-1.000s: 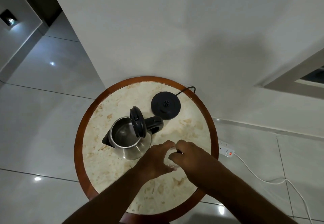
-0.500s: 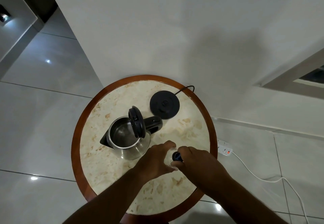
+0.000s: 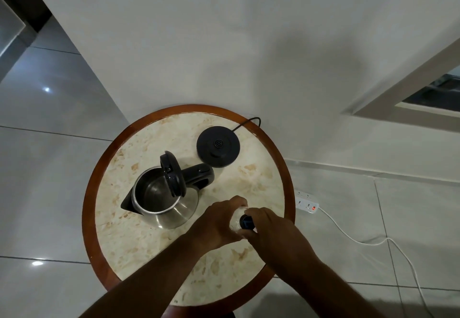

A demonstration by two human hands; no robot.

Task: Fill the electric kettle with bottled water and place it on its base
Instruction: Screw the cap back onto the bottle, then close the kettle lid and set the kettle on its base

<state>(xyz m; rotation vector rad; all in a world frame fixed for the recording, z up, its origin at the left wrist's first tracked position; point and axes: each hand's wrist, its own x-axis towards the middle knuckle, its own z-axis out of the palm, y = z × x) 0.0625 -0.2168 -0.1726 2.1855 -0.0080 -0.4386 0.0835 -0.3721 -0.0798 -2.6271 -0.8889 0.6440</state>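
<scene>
A steel electric kettle [image 3: 164, 205] with a black handle stands on the round marble table [image 3: 139, 238], its black lid raised and the inside looking dry. The round black base [image 3: 218, 146] lies behind it to the right, apart from the kettle. A clear water bottle [image 3: 236, 219] stands upright near the table's right front, mostly hidden. My left hand [image 3: 216, 220] is wrapped around the bottle's body. My right hand [image 3: 271, 228] grips its dark cap [image 3: 247, 222] from above.
The table has a brown wooden rim and stands against a white wall. The base's black cord [image 3: 249, 121] runs off the back edge. A white power strip [image 3: 306, 200] with a red light lies on the tiled floor at right, its cable trailing away.
My right hand has shifted on the bottle top, so the dark cap now shows between my fingers. The bottle and kettle stay in place.
</scene>
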